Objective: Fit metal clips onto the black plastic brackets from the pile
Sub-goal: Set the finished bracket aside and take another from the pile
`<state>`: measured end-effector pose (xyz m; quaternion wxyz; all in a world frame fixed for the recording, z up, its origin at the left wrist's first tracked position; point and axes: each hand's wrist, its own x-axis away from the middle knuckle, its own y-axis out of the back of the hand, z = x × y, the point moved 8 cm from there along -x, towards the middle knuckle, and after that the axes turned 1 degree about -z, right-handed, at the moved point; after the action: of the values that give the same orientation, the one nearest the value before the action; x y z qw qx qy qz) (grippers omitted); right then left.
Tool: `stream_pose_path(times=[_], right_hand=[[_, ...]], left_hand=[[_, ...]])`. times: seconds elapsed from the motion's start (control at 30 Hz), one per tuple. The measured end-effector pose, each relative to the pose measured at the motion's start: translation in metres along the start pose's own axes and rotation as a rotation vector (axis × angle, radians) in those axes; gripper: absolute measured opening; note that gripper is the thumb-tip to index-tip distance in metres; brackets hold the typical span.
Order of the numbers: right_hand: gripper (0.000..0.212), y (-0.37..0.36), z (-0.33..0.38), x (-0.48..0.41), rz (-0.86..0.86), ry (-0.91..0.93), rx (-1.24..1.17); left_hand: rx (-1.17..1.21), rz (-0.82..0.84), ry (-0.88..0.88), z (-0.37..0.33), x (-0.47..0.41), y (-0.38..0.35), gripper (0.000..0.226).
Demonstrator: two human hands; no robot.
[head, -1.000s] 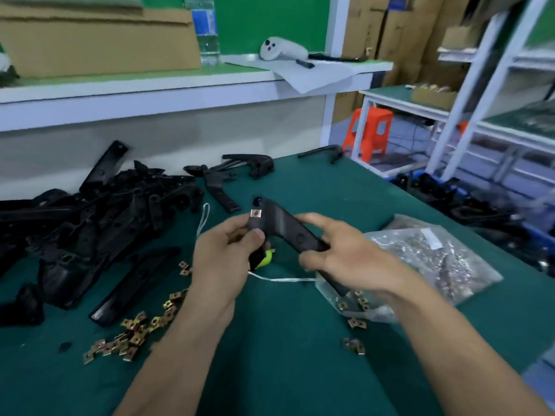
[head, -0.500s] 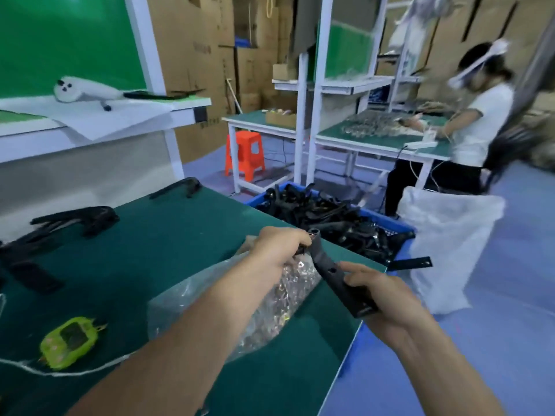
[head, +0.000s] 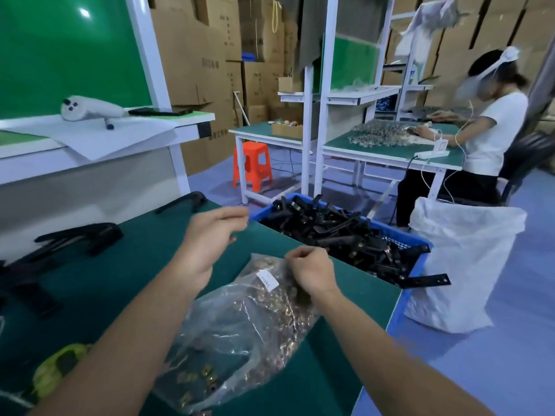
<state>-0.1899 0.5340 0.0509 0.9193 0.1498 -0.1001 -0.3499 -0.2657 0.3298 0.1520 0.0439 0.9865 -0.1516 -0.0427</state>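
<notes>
As both hands (head: 210, 244) (head: 312, 271) hover, the clip bag (head: 240, 325) lies beneath the right.

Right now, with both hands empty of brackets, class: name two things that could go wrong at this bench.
1. The right hand hangs curled over the clear bag of metal clips, and loose clips lie at the bag's near end. A careless tug may scatter them across the green table.
2. One black bracket juts past the rim of the blue crate. A passing leg could knock it to the floor.
</notes>
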Motion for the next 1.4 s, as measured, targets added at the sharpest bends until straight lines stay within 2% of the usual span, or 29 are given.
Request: stream_pose_path(times=[0.17, 0.27, 0.47, 0.63, 0.7, 0.77, 0.87, 0.93, 1.07, 1.2, 1.3, 1.4], right_hand=[[0.028, -0.046, 0.061, 0.055, 0.055, 0.312, 0.185], [0.025, -0.094, 0.087, 0.1, 0.261, 0.437, 0.244], [0.025, -0.187, 0.099, 0.176, 0.541, 0.599, 0.4], [0.036, -0.262, 0.083, 0.219, 0.674, 0.631, 0.482], [0.03, -0.29, 0.082, 0.228, 0.693, 0.665, 0.463], [0.036, -0.317, 0.084, 0.236, 0.715, 0.677, 0.461], [0.044, -0.353, 0.092, 0.244, 0.722, 0.672, 0.488], [0.048, -0.378, 0.103, 0.245, 0.738, 0.675, 0.51], [0.055, -0.423, 0.129, 0.225, 0.708, 0.675, 0.605], [0.069, -0.464, 0.131, 0.184, 0.658, 0.552, 0.768], [0.058, -0.479, 0.135, 0.16, 0.536, 0.534, 0.8], [0.04, -0.482, 0.145, 0.15, 0.46, 0.578, 0.836]], left_hand=[[-0.083, -0.172, -0.034, 0.012, 0.05, 0.089, 0.031], [-0.12, -0.274, -0.053, 0.025, 0.083, 0.131, 0.037], [-0.291, -0.512, 0.048, 0.081, 0.151, 0.226, 0.044], [-0.433, -0.672, 0.154, 0.117, 0.219, 0.305, 0.033], [-0.547, -0.693, 0.193, 0.125, 0.244, 0.325, 0.027], [-0.66, -0.675, 0.231, 0.133, 0.264, 0.336, 0.023], [-0.911, -0.448, 0.239, 0.142, 0.274, 0.332, 0.028], [-1.004, -0.347, 0.216, 0.146, 0.273, 0.325, 0.023], [-1.009, -0.43, 0.194, 0.143, 0.27, 0.326, 0.019], [-0.972, -0.486, 0.229, 0.146, 0.268, 0.329, 0.015], [-0.953, -0.521, 0.195, 0.147, 0.265, 0.334, 0.013], [-1.044, -0.47, 0.147, 0.147, 0.261, 0.329, 0.017]])
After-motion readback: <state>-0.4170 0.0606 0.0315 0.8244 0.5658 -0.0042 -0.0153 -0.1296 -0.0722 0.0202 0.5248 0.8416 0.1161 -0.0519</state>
